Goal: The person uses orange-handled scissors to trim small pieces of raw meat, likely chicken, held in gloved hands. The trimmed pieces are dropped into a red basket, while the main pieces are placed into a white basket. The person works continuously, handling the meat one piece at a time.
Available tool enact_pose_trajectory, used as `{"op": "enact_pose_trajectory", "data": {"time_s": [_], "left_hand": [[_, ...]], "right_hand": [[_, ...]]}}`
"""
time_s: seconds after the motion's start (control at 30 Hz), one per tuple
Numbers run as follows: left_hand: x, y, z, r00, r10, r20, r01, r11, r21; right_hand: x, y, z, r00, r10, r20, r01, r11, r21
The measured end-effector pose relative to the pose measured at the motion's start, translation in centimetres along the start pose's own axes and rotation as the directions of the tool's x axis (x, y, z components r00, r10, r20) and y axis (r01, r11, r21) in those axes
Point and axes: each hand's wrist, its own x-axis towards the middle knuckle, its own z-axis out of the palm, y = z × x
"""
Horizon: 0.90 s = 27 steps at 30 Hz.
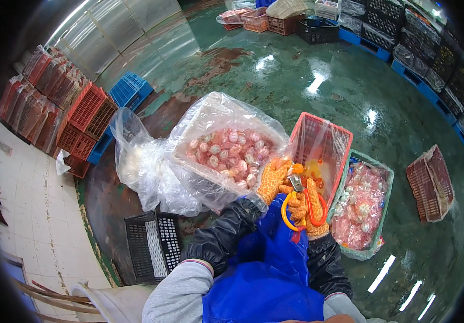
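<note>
Floor (350, 64): green, glossy under reflected light, worn to brown in patches toward the far left. A pale wall (22, 204) stands at left, stacked black crates (384, 19) at far right. The gloved right hand (311, 207) grips scissors (296, 183) at the near end of the red crate (318, 137). The gloved left hand (271, 180) is curled beside the blades; whether it pinches anything cannot be told. Left stands a plastic-lined tub (215, 110), right a green crate (387, 202).

Head-worn left fisheye looks down over blue apron (259, 280); red crate (318, 139) close below, green floor (345, 94) beyond.
</note>
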Motion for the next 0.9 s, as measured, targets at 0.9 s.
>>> {"op": "enact_pose_trajectory", "data": {"time_s": [0.9], "left_hand": [[3.9, 5.8, -17.9, 0.822, 0.553, -0.137, 0.223, -0.092, 0.97]], "right_hand": [[-14.5, -1.3, -9.4, 0.554, -0.822, 0.13, -0.512, -0.46, -0.725]]}}
